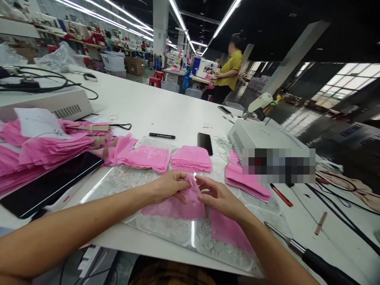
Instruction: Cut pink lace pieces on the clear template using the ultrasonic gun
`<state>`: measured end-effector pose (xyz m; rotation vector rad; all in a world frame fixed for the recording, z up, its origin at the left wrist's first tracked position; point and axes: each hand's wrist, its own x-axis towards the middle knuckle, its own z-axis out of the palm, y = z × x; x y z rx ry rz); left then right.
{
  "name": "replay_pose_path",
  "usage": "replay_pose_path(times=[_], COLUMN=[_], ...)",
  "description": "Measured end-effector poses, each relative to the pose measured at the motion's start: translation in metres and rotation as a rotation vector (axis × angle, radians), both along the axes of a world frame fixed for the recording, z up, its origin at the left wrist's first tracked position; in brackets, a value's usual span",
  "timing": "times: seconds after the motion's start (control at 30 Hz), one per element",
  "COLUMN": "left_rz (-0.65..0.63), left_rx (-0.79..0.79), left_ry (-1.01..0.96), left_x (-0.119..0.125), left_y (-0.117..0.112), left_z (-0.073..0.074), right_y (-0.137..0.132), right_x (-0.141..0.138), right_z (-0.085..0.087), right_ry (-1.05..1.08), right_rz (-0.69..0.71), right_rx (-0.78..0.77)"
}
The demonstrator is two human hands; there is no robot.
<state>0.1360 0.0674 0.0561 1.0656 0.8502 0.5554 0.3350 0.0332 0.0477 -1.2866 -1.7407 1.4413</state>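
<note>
A thin pink fabric piece (190, 194) is bunched up between my two hands, its lower part lying on a clear mat (178, 231). My left hand (172, 186) pinches the raised fold from the left, thumb against fingers. On the right side, my right hand (216, 194) has its thumb and fingertips curled around the same fold. Another pink fabric piece (228, 229) lies flat on the mat, partly under my right forearm. Just beyond my hands sit two neat stacks of pink fabric, a left stack (148, 156) and a right stack (191, 158).
A soldering iron (297, 247) lies at the right front, near an orange pen-like tool (282, 194). Grey machine box (258, 134) stands at the right. Black marker (162, 135) and phone (205, 143) lie beyond the stacks. Large pink pile (53, 154) is left. A person (233, 71) stands across.
</note>
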Motion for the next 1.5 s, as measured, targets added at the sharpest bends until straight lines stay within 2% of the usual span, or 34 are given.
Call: replay_pose_path(times=[0.07,0.13,0.27,0.4,0.5,0.63,0.77,0.9,1.0,1.07,1.27,1.37,1.5], left_rz=[0.024,0.068,0.181,0.287,0.303,0.294,0.303,0.319,0.321,0.329,0.316,0.309,0.291], left_rx=[0.010,0.010,-0.055,-0.176,-0.224,-0.263,-0.300,-0.331,-0.335,-0.330,-0.330,-0.327,-0.299], left_ry=[-0.039,-0.066,-0.077,-0.055,-0.030,-0.042,-0.080,-0.120,-0.140,-0.140,-0.131,-0.144,-0.117], left_x=[-0.001,-0.006,-0.024,-0.042,-0.048,-0.051,-0.050,-0.044,-0.040,-0.041,-0.049,-0.045,-0.040], left_y=[0.003,0.005,-0.001,-0.018,-0.030,-0.039,-0.040,-0.037,-0.035,-0.036,-0.039,-0.039,-0.037], left_z=[0.002,0.001,-0.005,-0.011,-0.013,-0.012,-0.012,-0.012,-0.013,-0.013,-0.012,-0.013,-0.013], right_y=[0.008,0.015,0.029,0.041,0.042,0.023,-0.007,-0.024,-0.023,-0.020,-0.024,-0.024,-0.018], right_x=[-0.003,-0.004,-0.010,-0.023,-0.029,-0.021,-0.010,-0.018,-0.030,-0.034,-0.032,-0.038,-0.042], right_z=[0.003,0.004,0.000,-0.011,-0.014,-0.008,-0.006,-0.014,-0.023,-0.027,-0.029,-0.028,-0.031], right_ry=[0.153,0.168,0.072,-0.073,-0.198,-0.319,-0.434,-0.600,-0.675,-0.691,-0.656,-0.692,-0.737], right_rz=[0.033,0.011,-0.076,-0.063,-0.075,-0.119,0.023,0.063,0.031,0.009,0.033,0.043,0.025], right_rx=[-0.103,-0.140,-0.105,-0.040,0.079,0.232,0.364,0.646,0.935,1.062,1.129,1.096,1.170])
